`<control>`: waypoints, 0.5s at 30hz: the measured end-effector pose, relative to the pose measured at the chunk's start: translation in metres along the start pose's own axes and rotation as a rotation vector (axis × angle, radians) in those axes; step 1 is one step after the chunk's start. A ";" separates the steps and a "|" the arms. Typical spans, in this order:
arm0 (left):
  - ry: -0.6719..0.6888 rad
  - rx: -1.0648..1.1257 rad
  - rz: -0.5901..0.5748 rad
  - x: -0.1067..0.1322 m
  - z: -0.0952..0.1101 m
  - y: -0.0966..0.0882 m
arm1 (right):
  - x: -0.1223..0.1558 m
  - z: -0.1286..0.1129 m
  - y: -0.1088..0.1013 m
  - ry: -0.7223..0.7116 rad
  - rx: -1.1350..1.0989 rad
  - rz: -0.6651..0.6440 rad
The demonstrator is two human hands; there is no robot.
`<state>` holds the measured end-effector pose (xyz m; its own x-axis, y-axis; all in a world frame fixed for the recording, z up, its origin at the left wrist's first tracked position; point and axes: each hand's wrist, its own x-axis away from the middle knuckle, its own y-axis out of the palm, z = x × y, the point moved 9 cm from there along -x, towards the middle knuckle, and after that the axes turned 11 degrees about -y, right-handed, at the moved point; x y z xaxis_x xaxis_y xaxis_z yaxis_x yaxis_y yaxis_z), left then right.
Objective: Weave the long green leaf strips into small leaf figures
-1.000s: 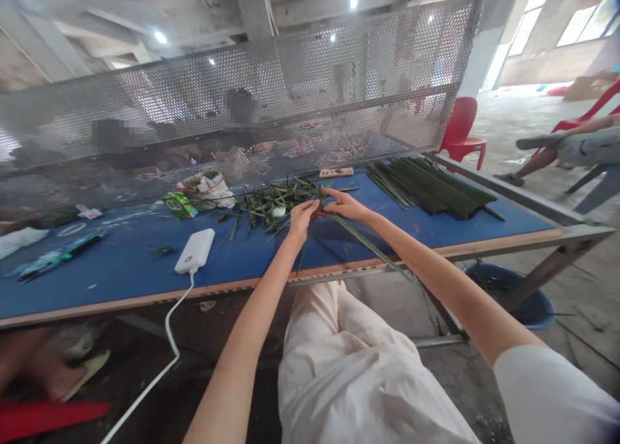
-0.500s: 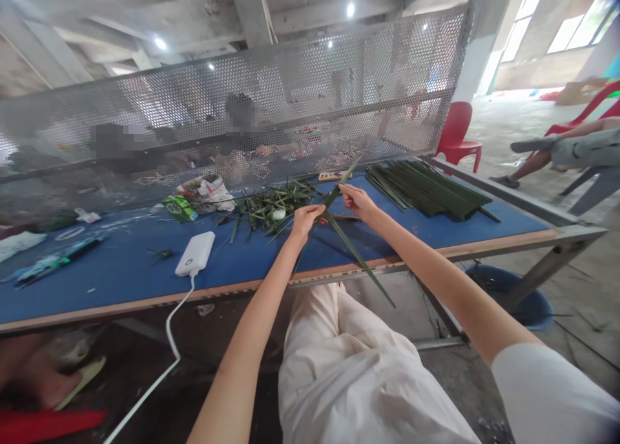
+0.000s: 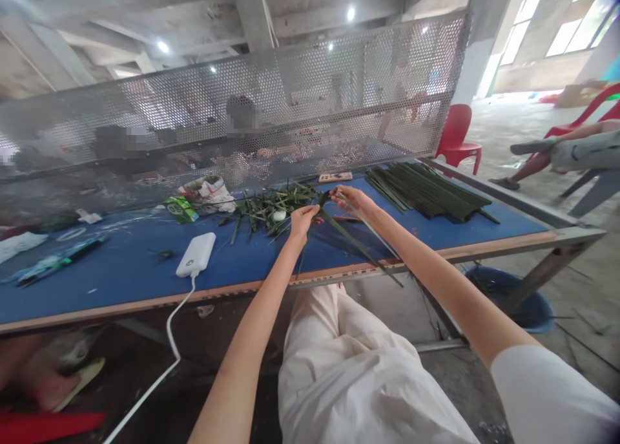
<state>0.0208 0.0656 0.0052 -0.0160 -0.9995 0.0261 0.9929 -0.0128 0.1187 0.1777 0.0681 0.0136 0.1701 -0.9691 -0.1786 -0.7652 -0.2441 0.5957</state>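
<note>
My left hand [image 3: 302, 221] and my right hand [image 3: 353, 200] are both pinched on long green leaf strips [image 3: 356, 245] over the blue table [image 3: 121, 269]. The strips cross between the hands and trail down past the table's front edge. Just behind my hands lies a loose pile of green leaf scraps [image 3: 266, 206]. A neat stack of long green leaves [image 3: 426, 189] lies to the right of my right hand.
A white power bank [image 3: 196, 254] with a cable sits left of my hands. A perforated metal screen [image 3: 242, 108] closes the far side, with people behind it. Wrappers [image 3: 206, 192] lie at the back. A blue tub [image 3: 508, 295] stands under the table's right end.
The upper end of the strip, raised toward the screen half a second ago, has come down to my right hand. Both hands stay at the same spot.
</note>
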 end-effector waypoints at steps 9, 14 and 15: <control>0.028 0.040 0.108 0.001 0.004 -0.011 | 0.009 0.031 0.009 0.375 -0.126 -0.231; 0.030 0.027 0.096 0.001 0.004 -0.010 | 0.017 0.034 0.019 0.417 -0.160 -0.305; 0.027 0.025 0.085 0.001 0.003 -0.009 | 0.015 0.033 0.019 0.386 -0.161 -0.301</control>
<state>0.0116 0.0648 0.0075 0.0720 -0.9974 0.0104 0.9873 0.0727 0.1415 0.1453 0.0495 -0.0032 0.6082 -0.7901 -0.0763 -0.5472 -0.4869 0.6808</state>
